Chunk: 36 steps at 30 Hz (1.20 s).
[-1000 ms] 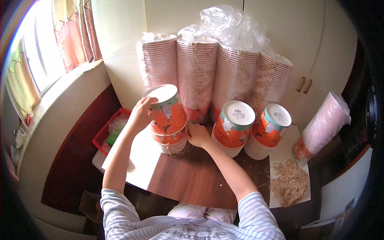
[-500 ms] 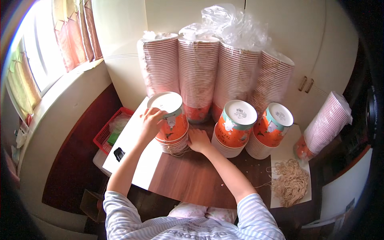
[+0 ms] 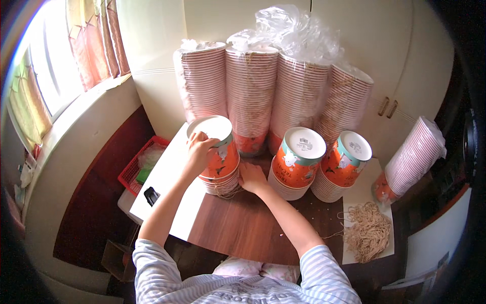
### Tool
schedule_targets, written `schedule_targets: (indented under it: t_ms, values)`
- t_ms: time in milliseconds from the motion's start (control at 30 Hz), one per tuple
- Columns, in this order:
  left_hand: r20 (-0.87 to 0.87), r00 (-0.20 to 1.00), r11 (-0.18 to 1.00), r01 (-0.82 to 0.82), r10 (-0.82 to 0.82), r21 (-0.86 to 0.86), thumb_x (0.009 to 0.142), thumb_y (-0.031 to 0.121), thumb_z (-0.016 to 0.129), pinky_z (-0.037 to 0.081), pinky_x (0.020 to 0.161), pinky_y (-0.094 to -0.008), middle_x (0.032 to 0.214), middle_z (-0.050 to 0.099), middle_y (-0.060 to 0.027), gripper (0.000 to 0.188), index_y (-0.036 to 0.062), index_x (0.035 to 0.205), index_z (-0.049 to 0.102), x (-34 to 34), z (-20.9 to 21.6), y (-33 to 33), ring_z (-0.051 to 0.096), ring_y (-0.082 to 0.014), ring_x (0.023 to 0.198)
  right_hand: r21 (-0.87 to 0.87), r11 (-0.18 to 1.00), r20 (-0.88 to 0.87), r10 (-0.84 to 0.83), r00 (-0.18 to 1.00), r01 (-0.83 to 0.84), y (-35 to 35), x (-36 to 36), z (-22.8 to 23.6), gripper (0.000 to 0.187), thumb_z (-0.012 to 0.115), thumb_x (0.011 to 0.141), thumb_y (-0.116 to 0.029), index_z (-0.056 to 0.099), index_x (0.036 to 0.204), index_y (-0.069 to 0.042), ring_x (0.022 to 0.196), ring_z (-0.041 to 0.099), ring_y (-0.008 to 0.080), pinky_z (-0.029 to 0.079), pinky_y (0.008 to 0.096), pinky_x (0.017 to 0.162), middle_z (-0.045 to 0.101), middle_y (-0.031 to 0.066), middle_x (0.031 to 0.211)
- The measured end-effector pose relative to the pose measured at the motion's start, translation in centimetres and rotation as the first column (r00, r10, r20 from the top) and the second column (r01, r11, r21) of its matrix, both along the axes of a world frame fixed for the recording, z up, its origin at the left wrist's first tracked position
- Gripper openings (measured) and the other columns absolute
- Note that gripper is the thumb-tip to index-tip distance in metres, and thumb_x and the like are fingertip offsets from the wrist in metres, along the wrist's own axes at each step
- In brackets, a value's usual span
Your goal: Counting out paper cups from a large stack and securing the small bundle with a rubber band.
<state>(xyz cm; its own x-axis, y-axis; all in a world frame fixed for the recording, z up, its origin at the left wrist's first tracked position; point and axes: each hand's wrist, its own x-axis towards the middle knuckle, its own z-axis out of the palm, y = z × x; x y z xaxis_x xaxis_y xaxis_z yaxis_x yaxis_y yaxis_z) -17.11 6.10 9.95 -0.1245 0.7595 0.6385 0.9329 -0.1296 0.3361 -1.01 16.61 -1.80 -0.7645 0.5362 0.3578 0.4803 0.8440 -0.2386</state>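
An upside-down stack of orange-and-teal paper tubs [image 3: 225, 157] with white bases stands at the table's left middle. My left hand [image 3: 201, 152] is at the front of its top tub, fingers curled in a pinch just below the white base; whatever is between them is too small to make out. Low on the stack's right side, my right hand [image 3: 251, 177] holds against the tubs, some fingertips hidden behind them. Beige twine [image 3: 223, 193] lies loosely around the stack's lower rims. To the right stand two similar stacks, a middle stack [image 3: 298, 157] and a right stack [image 3: 346, 159].
Several tall plastic-wrapped tub stacks [image 3: 251, 91] line the back, against pale cabinets. Another wrapped stack [image 3: 411, 157] leans at far right. A tangled twine heap [image 3: 368, 230] lies on the table's right. A red basket [image 3: 132, 175] and a small black object [image 3: 151, 195] are at left.
My left hand has slid right across the top tub, its fingers now drawn together at the front. My right hand has stayed at the stack's lower right side.
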Motion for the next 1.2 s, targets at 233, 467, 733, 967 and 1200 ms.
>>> schedule_targets:
  t_ms: [233, 467, 733, 967, 1200]
  values:
    - [-0.037, 0.999, 0.999, -0.033, 0.033, 0.003, 0.063, 0.005, 0.067, 0.04, 0.074, -0.0367, 0.078, 0.047, -0.008, 0.029, 0.0093, 0.091, 0.066, -0.7, -0.9, 0.4, 0.048, -0.0251, 0.08, 0.028, 1.0, 0.002, 0.004, 1.0, -0.004, 0.4, -0.2, -0.4, 0.035, 0.057, 0.073, -0.018, 0.048, 0.103, -0.005, 0.091, 0.053, 0.0302, 0.041, 0.0425, 0.078, 0.056, 0.0145, 0.093]
    - [-0.023, 0.999, 0.999, -0.039, 0.038, -0.038, 0.062, 0.005, 0.068, 0.04, 0.072, -0.0369, 0.077, 0.046, -0.0077, 0.028, 0.0112, 0.089, 0.067, -0.7, -1.1, 0.3, 0.047, -0.025, 0.078, 0.045, 0.999, 0.012, -0.013, 1.0, 0.013, -0.1, -0.3, -0.8, 0.038, 0.055, 0.073, -0.018, 0.047, 0.108, -0.004, 0.096, 0.052, 0.0285, 0.039, 0.0415, 0.082, 0.056, 0.0137, 0.098]
    - [-0.01, 0.999, 0.998, -0.034, 0.034, -0.051, 0.062, 0.006, 0.068, 0.04, 0.072, -0.0381, 0.077, 0.047, -0.0086, 0.027, 0.012, 0.088, 0.067, -0.8, -2.0, 0.5, 0.047, -0.0264, 0.079, 0.001, 1.0, 0.072, 0.002, 0.997, -0.002, -0.3, 0.9, -2.0, 0.044, 0.055, 0.074, -0.018, 0.044, 0.113, -0.004, 0.103, 0.05, 0.0291, 0.035, 0.0442, 0.089, 0.054, 0.0146, 0.106]
    - [-0.038, 0.999, 0.998, -0.008, 0.005, -0.06, 0.059, 0.005, 0.068, 0.04, 0.074, -0.0384, 0.079, 0.049, -0.0087, 0.027, 0.0107, 0.086, 0.066, -1.1, -2.1, 0.2, 0.048, -0.0265, 0.082, -0.016, 1.0, 0.063, 0.022, 0.998, -0.021, -1.5, 3.1, -1.9, 0.047, 0.059, 0.073, -0.023, 0.046, 0.114, -0.004, 0.11, 0.046, 0.0294, 0.032, 0.0449, 0.096, 0.051, 0.0151, 0.114]
    - [-0.082, 0.996, 0.992, -0.032, 0.022, -0.124, 0.065, 0.011, 0.067, 0.039, 0.079, -0.0386, 0.086, 0.051, -0.0063, 0.027, 0.0152, 0.091, 0.066, -0.7, -1.1, -0.7, 0.05, -0.0244, 0.088, -0.108, 0.968, -0.006, 0.227, 0.974, -0.226, -3.6, 6.3, -1.1, 0.036, 0.061, 0.072, -0.025, 0.055, 0.1, -0.003, 0.1, 0.051, 0.0315, 0.042, 0.0401, 0.084, 0.054, 0.015, 0.106]
